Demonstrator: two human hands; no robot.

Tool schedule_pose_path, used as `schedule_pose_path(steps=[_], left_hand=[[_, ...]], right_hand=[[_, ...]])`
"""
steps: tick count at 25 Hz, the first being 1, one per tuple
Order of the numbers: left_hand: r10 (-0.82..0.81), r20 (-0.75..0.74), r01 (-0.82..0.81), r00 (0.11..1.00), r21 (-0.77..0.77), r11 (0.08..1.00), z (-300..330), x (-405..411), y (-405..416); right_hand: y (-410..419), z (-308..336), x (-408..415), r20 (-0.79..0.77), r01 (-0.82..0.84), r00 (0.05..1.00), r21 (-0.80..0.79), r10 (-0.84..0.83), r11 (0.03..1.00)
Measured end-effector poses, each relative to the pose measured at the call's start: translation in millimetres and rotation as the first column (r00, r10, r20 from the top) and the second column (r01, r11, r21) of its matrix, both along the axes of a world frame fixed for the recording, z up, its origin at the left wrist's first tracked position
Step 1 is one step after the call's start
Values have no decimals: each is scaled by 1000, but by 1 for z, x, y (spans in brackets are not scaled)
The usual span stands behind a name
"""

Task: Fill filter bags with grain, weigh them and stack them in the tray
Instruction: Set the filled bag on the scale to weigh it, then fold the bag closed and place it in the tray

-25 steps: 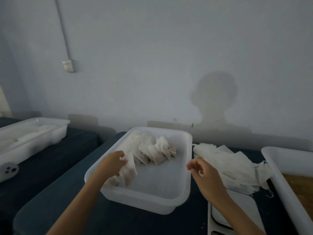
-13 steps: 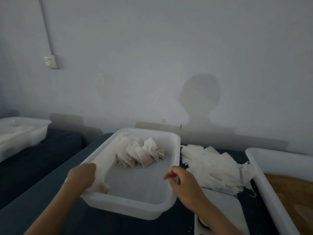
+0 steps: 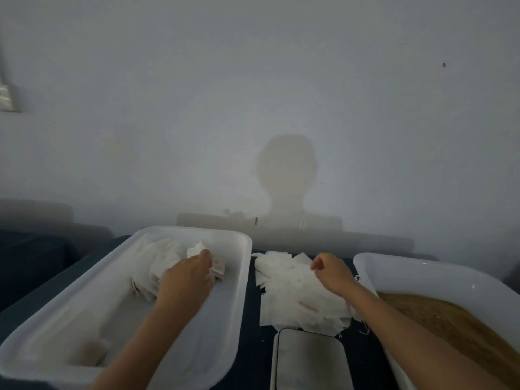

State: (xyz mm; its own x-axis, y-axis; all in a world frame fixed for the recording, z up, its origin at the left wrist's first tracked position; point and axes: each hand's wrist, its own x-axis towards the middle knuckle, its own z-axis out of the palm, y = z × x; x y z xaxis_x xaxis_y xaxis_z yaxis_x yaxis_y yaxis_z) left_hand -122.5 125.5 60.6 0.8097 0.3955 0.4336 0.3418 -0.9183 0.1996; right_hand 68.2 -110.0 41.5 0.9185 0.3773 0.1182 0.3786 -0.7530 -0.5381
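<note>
A white tray [image 3: 242, 277] sits left of centre. A row of filled filter bags [image 3: 157, 263] leans at its far end, and one more filled bag [image 3: 90, 350] lies in its near left corner. My left hand [image 3: 188, 277] is on the row, fingers curled round the nearest filled bag [image 3: 197, 247]. A loose pile of empty filter bags [image 3: 287, 291] lies on the dark table between the trays. My right hand [image 3: 329, 270] rests on this pile with curled fingers; whether it pinches a bag is hidden. A tray of brown grain [image 3: 450, 319] stands at the right.
A flat grey scale [image 3: 309, 361] sits at the near edge, just in front of the empty bags. The table top [image 3: 253, 347] is dark blue. A pale wall rises right behind the trays, with a socket [image 3: 7, 98] at the far left.
My left hand left the tray's near left corner, where a filled bag now lies, and reached to the row of bags. My right hand moved from the tray's right rim onto the empty-bag pile.
</note>
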Motion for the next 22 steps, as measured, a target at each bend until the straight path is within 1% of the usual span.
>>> schedule_pose_path(steps=[1,3,5,7,8,11,12,13,14,15,16,17,18,19,20,21,22], left_hand=[[-17,7,17,1000,0,1000,-1,11,-7],[-53,3,53,999,-16,998,-7,28,-14],[-77,-17,76,997,-22,997,-14,37,-15],[-83,-22,83,996,-15,996,-21,39,-10],[-84,-22,83,996,-10,996,-24,40,-8],[-78,-34,78,996,2,997,-28,39,-7],[-74,-36,74,997,6,997,-28,39,-8],[-69,-35,69,997,6,998,-28,39,-9],[-68,-38,68,997,2,998,-27,39,-10],[-78,-38,78,996,-6,997,-26,38,-13],[-98,-32,97,995,-22,995,-24,37,-16],[-124,-20,123,992,-53,991,-22,37,-21],[-165,5,165,986,-108,980,-19,36,-28],[-221,63,228,973,-179,957,-15,34,-38],[-271,149,300,951,-240,923,-11,33,-50],[-299,247,365,922,-288,885,-5,32,-64],[-309,348,431,885,-361,827,1,30,-81]], right_hand=[[-7,-5,14,3,13,1000,-107,-13,994],[-15,-16,36,-11,-6,1000,-315,3,949],[-15,-27,48,-13,-19,1000,-433,14,901],[-12,-39,54,9,-3,1000,-469,9,883],[-11,-45,55,45,15,999,-484,8,875],[-9,-44,49,211,104,977,-560,20,822],[-9,-36,44,286,136,958,-556,35,820],[-9,-26,40,353,160,935,-520,40,839],[-8,-14,35,402,166,915,-436,26,885],[-8,0,28,385,129,923,-306,-1,943],[-9,13,19,291,49,956,-97,-18,994],[-12,26,7,136,-38,991,168,15,985],[-16,38,-8,-24,-89,994,427,110,900],[-21,49,-27,-149,-88,963,612,224,786],[-28,56,-45,-226,-66,920,715,319,696],[-35,60,-60,-266,-50,884,764,384,643],[-44,61,-76,-287,-37,862,787,418,616]])
